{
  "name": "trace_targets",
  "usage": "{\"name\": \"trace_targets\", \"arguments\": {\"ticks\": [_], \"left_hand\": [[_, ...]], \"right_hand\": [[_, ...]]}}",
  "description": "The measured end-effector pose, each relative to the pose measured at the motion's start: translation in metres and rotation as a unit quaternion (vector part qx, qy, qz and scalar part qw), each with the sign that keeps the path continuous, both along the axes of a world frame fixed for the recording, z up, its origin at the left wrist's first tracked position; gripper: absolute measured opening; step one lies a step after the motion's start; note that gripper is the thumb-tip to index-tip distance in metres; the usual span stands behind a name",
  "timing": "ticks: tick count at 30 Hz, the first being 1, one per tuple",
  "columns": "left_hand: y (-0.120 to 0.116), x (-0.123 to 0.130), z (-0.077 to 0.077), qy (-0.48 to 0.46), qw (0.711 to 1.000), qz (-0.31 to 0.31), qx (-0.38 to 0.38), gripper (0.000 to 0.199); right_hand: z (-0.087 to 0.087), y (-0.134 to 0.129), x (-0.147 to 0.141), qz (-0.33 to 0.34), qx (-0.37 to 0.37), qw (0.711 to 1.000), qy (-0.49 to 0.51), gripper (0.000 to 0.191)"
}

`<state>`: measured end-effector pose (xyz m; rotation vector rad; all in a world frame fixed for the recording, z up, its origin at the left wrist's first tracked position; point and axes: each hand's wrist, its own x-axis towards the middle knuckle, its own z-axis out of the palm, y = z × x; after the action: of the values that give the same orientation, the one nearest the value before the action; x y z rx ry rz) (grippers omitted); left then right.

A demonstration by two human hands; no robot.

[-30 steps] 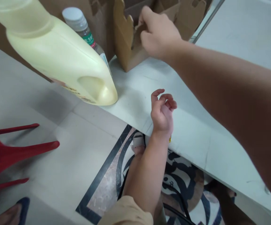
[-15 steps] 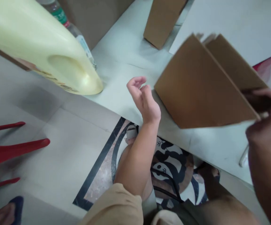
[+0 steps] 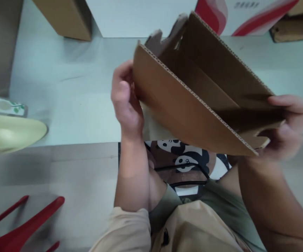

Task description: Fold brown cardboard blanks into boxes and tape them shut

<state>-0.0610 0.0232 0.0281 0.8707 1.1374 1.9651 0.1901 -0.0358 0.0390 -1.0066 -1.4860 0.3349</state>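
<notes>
An open cardboard box [image 3: 188, 112] is held tilted over the table's front edge, and its inside shows bare brown walls. My left hand [image 3: 127, 96] grips the box's left end; some of its fingers are hidden behind the cardboard. At the opposite end, my right hand [image 3: 289, 126] is closed on the right end wall, with fingers at the rim near a cut-out notch. The right hand is slightly smeared by motion. Torn-looking or cut flaps stand up at the box's far left corner.
A pale table [image 3: 83, 105] runs across the view. On it are a yellow bottle [image 3: 15, 133] at the left edge, a cardboard piece [image 3: 67, 17], a white box with red swirls [image 3: 146, 17] and brown cardboard [image 3: 298, 29]. A red stool [image 3: 22, 227] stands lower left; a panda-print mat [image 3: 188, 157] lies below.
My left hand, empty before with fingers curled, has taken hold of the box's left end. The box has come off the table, toward me. The view has turned and shifted right.
</notes>
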Motion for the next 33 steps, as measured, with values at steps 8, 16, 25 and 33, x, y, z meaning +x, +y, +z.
{"name": "trace_targets", "arguments": {"ticks": [8,16,25,33], "left_hand": [[0.004,-0.003,-0.003,-0.064,0.996,-0.056,0.009,0.069],[0.004,-0.008,-0.013,-0.059,0.998,-0.022,0.000,0.058],[0.001,-0.011,-0.013,0.020,1.000,-0.019,0.008,0.054],[-0.001,-0.008,-0.011,0.083,0.996,-0.012,-0.012,0.052]], "right_hand": [[-0.006,0.016,-0.007,-0.022,0.036,0.999,0.035,0.039],[-0.012,0.021,-0.028,-0.122,-0.003,0.985,0.118,0.022],[-0.026,0.035,-0.023,-0.116,-0.018,0.985,0.127,0.027],[-0.009,0.015,-0.027,-0.020,-0.094,0.988,0.124,0.015]]}}
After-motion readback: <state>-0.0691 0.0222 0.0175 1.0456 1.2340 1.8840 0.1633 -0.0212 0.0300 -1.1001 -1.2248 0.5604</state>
